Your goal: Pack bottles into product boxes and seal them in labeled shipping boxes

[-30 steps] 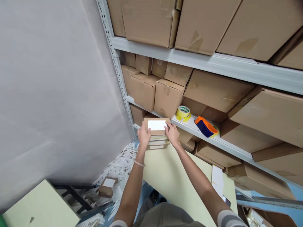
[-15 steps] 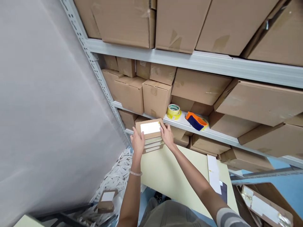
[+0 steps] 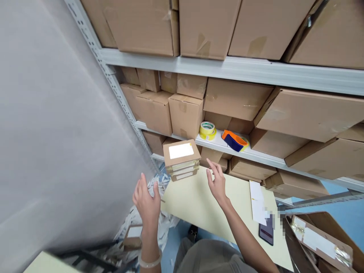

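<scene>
A stack of several flat cardboard boxes (image 3: 182, 159) stands at the far left corner of the pale yellow table (image 3: 196, 201); the top box bears a white label (image 3: 181, 151). My left hand (image 3: 147, 199) hovers off the table's left edge, fingers apart and nothing in it. To the right of the stack, over the table, my right hand (image 3: 217, 184) is also open and holds nothing. Neither hand touches the boxes. White label sheets (image 3: 257, 203) and a phone (image 3: 266, 231) lie on the table's right side.
Metal shelving (image 3: 182, 65) full of cardboard boxes rises behind the table. One shelf holds yellow tape rolls (image 3: 207, 131) and an orange and blue tape dispenser (image 3: 234, 140). An open carton (image 3: 327, 239) with a taped package stands at right. Paper strips (image 3: 127, 223) litter the floor at left.
Both hands have let go of the box stack and drawn back toward me, the left one outward to the left, the right one to the right. The stack stays on the table corner.
</scene>
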The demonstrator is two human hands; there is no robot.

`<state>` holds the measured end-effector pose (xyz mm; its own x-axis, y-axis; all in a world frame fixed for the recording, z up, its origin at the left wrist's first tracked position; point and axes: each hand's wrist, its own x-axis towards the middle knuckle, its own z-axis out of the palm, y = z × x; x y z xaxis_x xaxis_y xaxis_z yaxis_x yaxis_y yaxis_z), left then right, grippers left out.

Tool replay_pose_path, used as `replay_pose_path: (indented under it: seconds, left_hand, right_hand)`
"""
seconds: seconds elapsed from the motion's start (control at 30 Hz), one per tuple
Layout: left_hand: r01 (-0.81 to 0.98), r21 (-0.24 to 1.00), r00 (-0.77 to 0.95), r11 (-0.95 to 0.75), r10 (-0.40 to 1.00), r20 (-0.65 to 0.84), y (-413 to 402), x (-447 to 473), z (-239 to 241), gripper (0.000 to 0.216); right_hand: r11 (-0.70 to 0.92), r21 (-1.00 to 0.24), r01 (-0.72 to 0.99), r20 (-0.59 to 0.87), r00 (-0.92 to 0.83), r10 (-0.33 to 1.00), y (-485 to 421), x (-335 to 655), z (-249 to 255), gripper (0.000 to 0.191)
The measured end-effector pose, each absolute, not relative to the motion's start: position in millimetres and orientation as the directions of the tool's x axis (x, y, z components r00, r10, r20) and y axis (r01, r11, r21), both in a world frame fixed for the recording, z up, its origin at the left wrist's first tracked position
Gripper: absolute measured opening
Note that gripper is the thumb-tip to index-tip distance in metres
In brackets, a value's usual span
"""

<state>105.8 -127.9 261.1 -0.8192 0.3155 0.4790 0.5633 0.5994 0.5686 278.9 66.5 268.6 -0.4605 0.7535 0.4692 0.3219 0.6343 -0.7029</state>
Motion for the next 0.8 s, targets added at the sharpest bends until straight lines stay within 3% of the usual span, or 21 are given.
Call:
replay_pose_path:
  seconds: [0.33,0.57,0.8]
  left_hand:
    - [0.353,0.522,-0.902,0.776,0.134,0.410,-214.4,213.0,234.9,0.059]
    - [0.018,0.459,-0.910,0.888,-0.176,0.375,-306.1,312.0,228.2,0.057]
    - [-0.318,0.443,-0.788,0.838,-0.493,0.368,-389.2,368.3,227.8,0.060]
  right_hand:
    - [0.674,-0.729,0.123,0.446,-0.662,0.603,47.9,319.1,244.5,0.048]
    - [0.656,-0.751,-0.076,0.439,-0.800,0.410,-1.3,314.7,224.1,0.051]
    - [0.614,-0.749,-0.249,0.397,-0.911,0.115,-91.6,290.0,236.4,0.051]
